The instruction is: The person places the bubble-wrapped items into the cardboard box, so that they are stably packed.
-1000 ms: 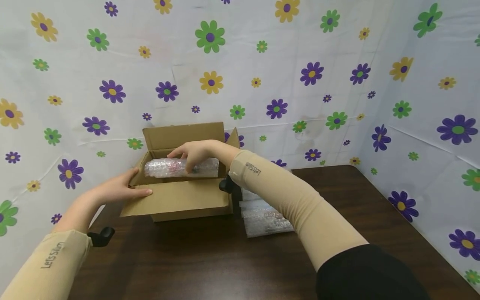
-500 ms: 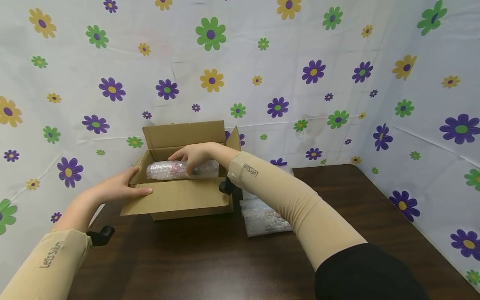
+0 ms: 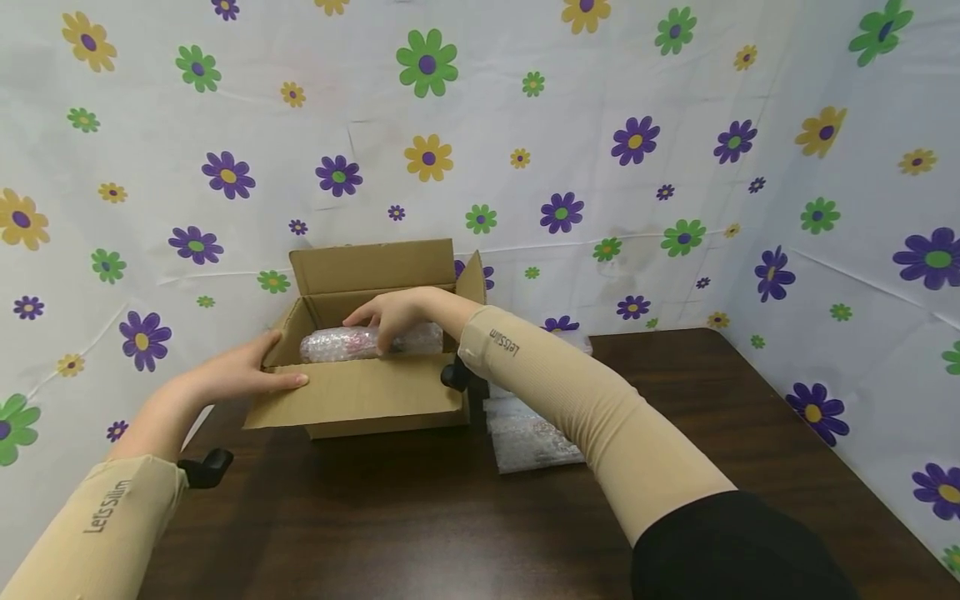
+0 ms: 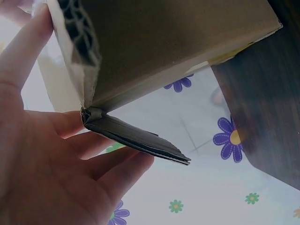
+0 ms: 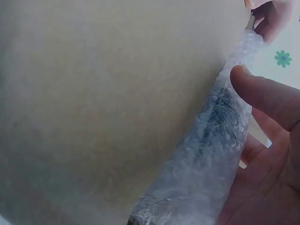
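Note:
My right hand (image 3: 401,315) grips a bubble-wrapped bundle (image 3: 337,343) from above, thumb on the near side and fingers over the far side. The bundle lies lengthwise in the mouth of an open cardboard box (image 3: 390,428), its lower edge hidden behind the front flap (image 3: 367,390). Dark and reddish patches show through the wrap; its contents are hidden. At the box's left corner, my left hand (image 3: 232,372) holds the cardboard, thumb along the front flap. In the left wrist view its fingers lie against the side flap (image 4: 136,138).
More bubble-wrapped packages (image 3: 532,437) lie right of the box, partly hidden by my right forearm. The back flap (image 3: 375,267) and right flap (image 3: 471,281) stand up. A flower-printed cloth (image 3: 495,108) hangs behind the dark wooden table (image 3: 420,517).
The bundle has sunk slightly into the box with my right hand on it. My left hand has stayed at the box's corner. The head view has shifted a little.

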The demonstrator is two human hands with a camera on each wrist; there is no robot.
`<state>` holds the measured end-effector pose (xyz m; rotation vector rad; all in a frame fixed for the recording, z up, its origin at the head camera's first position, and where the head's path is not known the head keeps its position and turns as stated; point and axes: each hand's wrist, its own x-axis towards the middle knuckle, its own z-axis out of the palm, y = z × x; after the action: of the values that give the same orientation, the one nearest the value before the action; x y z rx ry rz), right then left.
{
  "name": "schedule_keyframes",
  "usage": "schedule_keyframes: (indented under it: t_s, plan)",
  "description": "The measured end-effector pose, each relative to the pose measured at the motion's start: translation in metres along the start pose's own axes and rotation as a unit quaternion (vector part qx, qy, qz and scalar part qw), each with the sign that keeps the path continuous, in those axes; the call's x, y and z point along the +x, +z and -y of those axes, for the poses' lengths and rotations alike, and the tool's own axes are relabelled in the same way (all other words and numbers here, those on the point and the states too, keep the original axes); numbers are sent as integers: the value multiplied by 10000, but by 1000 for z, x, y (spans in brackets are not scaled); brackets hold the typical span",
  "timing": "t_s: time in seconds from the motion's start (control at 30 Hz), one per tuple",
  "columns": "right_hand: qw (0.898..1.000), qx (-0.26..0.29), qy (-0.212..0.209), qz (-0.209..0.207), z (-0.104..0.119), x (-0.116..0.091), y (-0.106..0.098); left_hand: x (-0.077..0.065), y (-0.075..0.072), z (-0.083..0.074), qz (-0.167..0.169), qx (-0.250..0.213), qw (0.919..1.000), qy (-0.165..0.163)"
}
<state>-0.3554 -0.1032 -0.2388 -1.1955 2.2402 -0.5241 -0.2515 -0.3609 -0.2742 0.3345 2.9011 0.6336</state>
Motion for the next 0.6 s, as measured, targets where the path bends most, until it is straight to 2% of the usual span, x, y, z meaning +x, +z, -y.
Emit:
schedule_keyframes:
  t_s: [0.2, 0.43, 0.6]
  plan:
    - [9992, 357, 160, 111, -1, 0, 1, -1, 0, -3, 12, 13, 10000, -7]
    - [9993, 231, 194, 199, -1, -1, 2, -2, -1, -6, 28, 5, 10000, -10]
    - [9988, 399, 163, 240, 0, -6, 2, -2, -1, -6, 35, 35, 10000, -10]
